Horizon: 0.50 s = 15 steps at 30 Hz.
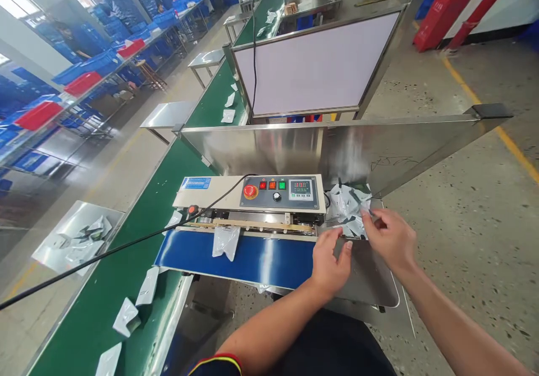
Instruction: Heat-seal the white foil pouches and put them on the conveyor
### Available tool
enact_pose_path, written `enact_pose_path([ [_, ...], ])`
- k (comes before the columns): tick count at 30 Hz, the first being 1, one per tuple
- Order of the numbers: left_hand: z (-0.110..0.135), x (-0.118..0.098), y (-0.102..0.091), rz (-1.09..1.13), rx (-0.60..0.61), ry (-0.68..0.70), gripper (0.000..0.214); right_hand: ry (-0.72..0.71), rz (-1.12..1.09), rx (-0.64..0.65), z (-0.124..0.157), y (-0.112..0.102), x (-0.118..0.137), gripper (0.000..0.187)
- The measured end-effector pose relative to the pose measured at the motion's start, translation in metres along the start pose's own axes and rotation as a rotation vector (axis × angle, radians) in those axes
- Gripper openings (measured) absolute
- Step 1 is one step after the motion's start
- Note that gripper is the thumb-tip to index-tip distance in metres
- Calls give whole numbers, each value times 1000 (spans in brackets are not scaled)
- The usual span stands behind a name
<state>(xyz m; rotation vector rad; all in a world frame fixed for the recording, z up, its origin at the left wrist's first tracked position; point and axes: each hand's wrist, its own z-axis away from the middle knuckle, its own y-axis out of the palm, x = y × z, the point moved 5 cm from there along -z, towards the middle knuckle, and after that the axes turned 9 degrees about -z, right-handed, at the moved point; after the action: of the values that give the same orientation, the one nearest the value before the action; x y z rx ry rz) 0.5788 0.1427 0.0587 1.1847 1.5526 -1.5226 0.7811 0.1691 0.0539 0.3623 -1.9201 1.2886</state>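
My left hand (pixel 332 262) is over the right end of the blue conveyor belt (pixel 269 258), its thumb and fingers apart with nothing visible between them. To the right, my right hand (pixel 392 240) has its fingertips closed at the edge of a pile of silver pouches (pixel 347 205), seemingly pinching one. The pile lies beside a band sealing machine (pixel 214 192) with a lit display, buttons and a red stop knob (pixel 250 191). One silver pouch (pixel 226 242) hangs from the sealing band over the blue belt.
A green conveyor (pixel 151 219) carrying several pouches runs along the left. Behind the sealer stands a metal partition (pixel 269 148), with a white-panelled board (pixel 311 67) beyond. A black cable (pixel 126 248) crosses in front. More pouches lie on a metal side table (pixel 46 241).
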Motion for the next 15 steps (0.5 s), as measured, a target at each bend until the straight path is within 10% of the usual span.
enact_pose_path([
  [5, -3, 0, 1, 51, 48, 2, 32, -85, -198, 21, 74, -39, 39, 46],
  [15, 26, 60, -5, 225, 95, -489, 60, 639, -425, 95, 112, 0, -17, 50],
])
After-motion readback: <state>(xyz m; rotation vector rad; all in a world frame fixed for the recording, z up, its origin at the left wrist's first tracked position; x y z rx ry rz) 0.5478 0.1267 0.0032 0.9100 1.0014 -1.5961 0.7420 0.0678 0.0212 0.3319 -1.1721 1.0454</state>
